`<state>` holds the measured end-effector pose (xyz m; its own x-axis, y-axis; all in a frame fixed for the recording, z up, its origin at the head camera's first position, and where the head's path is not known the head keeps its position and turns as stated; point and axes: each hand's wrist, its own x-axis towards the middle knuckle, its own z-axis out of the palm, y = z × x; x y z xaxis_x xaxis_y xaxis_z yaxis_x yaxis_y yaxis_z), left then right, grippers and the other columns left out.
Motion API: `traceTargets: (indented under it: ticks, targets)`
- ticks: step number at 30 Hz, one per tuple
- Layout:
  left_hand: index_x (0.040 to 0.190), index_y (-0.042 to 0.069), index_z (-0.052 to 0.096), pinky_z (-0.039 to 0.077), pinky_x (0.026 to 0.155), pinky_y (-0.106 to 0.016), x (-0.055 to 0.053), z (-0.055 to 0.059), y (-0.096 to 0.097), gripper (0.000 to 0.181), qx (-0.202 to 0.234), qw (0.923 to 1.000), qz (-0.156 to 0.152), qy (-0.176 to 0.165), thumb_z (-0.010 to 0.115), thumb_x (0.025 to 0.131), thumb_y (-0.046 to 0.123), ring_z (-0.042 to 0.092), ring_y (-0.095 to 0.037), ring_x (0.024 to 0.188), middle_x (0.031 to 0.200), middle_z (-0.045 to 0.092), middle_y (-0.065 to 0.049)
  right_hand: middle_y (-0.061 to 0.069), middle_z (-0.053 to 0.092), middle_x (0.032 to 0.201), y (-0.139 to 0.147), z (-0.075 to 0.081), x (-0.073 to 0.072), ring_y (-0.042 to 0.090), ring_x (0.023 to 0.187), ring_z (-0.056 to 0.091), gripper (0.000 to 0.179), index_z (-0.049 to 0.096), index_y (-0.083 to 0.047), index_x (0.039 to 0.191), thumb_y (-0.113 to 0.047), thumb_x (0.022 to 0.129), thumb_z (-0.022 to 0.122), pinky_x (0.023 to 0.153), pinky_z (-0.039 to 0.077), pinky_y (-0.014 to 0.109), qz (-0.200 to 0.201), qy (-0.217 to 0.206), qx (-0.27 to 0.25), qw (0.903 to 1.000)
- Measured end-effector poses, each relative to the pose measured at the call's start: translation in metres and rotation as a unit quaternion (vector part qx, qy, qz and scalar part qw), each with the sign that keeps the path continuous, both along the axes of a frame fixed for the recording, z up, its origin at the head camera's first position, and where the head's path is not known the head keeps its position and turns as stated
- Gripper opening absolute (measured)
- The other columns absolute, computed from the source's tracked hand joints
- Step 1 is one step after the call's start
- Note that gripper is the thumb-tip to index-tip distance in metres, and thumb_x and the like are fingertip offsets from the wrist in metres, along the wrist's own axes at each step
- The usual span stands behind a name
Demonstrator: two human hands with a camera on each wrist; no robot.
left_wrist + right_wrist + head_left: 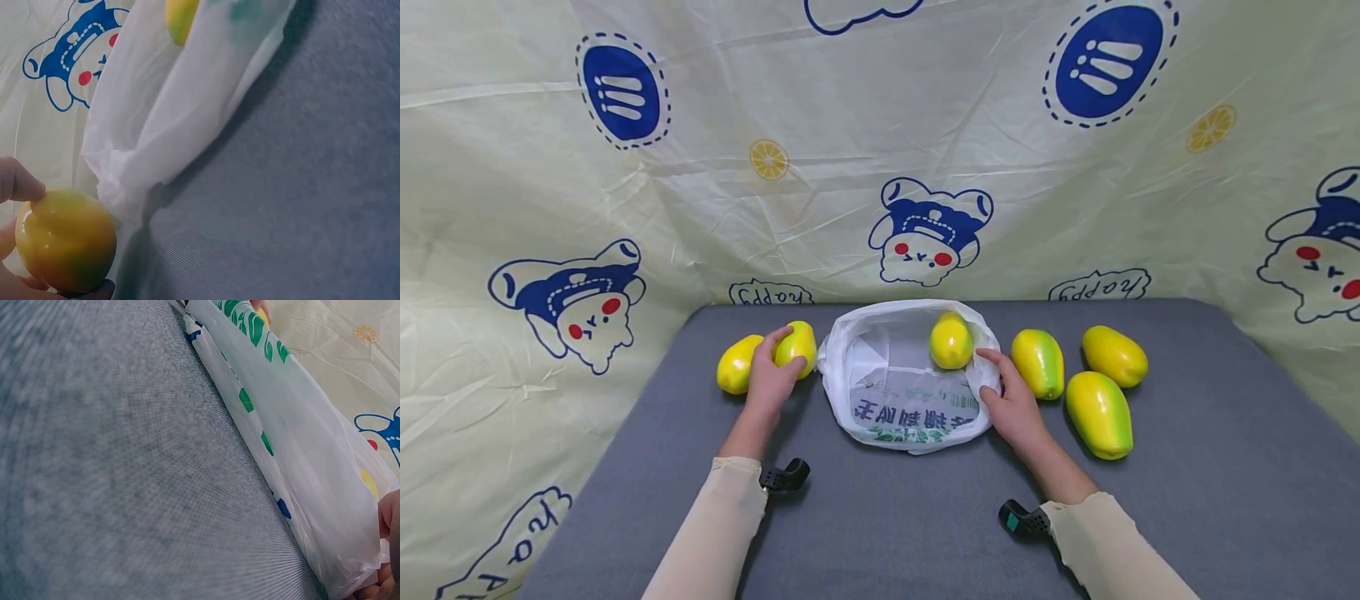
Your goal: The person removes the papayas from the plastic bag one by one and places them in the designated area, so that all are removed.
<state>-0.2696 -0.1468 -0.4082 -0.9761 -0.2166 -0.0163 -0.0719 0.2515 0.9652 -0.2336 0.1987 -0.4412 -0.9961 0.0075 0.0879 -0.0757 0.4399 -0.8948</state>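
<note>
My left hand (pixel 767 379) grips a glossy yellow-green fruit (pixel 797 348), oval like a mango, just left of the bag. In the left wrist view, thumb and fingers curl around this fruit (pixel 67 240). A second such fruit (pixel 735 365) lies behind the left hand's far side, partly covered by it. The white plastic bag (pixel 842 408) stands with its mouth spread wide, dark print and green leaves showing inside. One fruit (pixel 951 342) is within it, at the back right. My right hand (pixel 1013 407) pinches the bag's right rim; the right wrist view shows fingers (pixel 389 515) on the plastic.
Right of the bag, three more fruits lie on the grey table (pixel 880 525): one (pixel 1039 365) close by the right hand, one (pixel 1114 357) farther back and one (pixel 1099 415) nearer. A printed cloth (pixel 820 225) hangs behind the table.
</note>
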Motion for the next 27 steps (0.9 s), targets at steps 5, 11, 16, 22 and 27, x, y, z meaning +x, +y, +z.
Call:
traceTargets:
  ticks: [5, 11, 16, 22, 27]
  targets:
    - [0.147, 0.017, 0.046, 0.036, 0.115, -0.052, 0.0001, -0.0045, -0.0015, 0.062, -0.009, 1.0000, -0.001, -0.001, 0.061, 0.088, 0.007, 0.034, -0.031, 0.137, 0.159, 0.032, -0.010, 0.013, 0.030, 0.162, 0.0002, 0.0005, 0.0005, 0.034, 0.138, 0.035, 0.056, 0.037, -0.017, 0.151, -0.004, 0.098, 0.045, 0.122, 0.024, 0.057, -0.001, -0.002, 0.002, 1.0000]
    - [0.148, 0.017, 0.045, 0.035, 0.116, -0.052, -0.0005, -0.0078, -0.0026, 0.062, -0.017, 0.9998, -0.004, -0.006, 0.060, 0.089, 0.006, 0.034, -0.031, 0.137, 0.159, 0.031, -0.011, 0.013, 0.029, 0.163, -0.0005, 0.0018, 0.0011, 0.034, 0.142, 0.033, 0.056, 0.037, -0.017, 0.152, -0.004, 0.098, 0.045, 0.122, 0.023, 0.057, -0.001, -0.004, 0.004, 1.0000]
    - [0.148, 0.016, 0.045, 0.035, 0.116, -0.052, -0.0003, -0.0076, -0.0028, 0.061, -0.016, 0.9998, -0.006, -0.009, 0.059, 0.089, 0.006, 0.034, -0.031, 0.137, 0.159, 0.031, -0.011, 0.013, 0.029, 0.163, -0.0007, 0.0027, 0.0014, 0.033, 0.143, 0.032, 0.056, 0.036, -0.016, 0.152, -0.004, 0.098, 0.045, 0.122, 0.023, 0.057, -0.001, -0.006, 0.004, 1.0000]
    - [0.149, 0.018, 0.044, 0.034, 0.116, -0.052, 0.0015, -0.0054, -0.0028, 0.060, -0.015, 0.9996, -0.002, -0.022, 0.058, 0.091, 0.008, 0.033, -0.030, 0.138, 0.160, 0.030, -0.009, 0.013, 0.029, 0.163, -0.0015, 0.0041, 0.0025, 0.034, 0.140, 0.034, 0.056, 0.036, -0.017, 0.152, -0.005, 0.098, 0.045, 0.122, 0.024, 0.057, -0.003, -0.012, 0.006, 0.9999]
    - [0.148, 0.018, 0.044, 0.033, 0.118, -0.052, 0.0039, -0.0017, -0.0011, 0.057, -0.027, 0.9994, 0.000, -0.021, 0.059, 0.094, 0.013, 0.033, -0.030, 0.139, 0.159, 0.030, -0.009, 0.013, 0.029, 0.163, -0.0016, 0.0030, 0.0025, 0.034, 0.139, 0.035, 0.056, 0.037, -0.017, 0.152, -0.005, 0.098, 0.045, 0.122, 0.025, 0.057, -0.004, -0.010, 0.005, 0.9999]
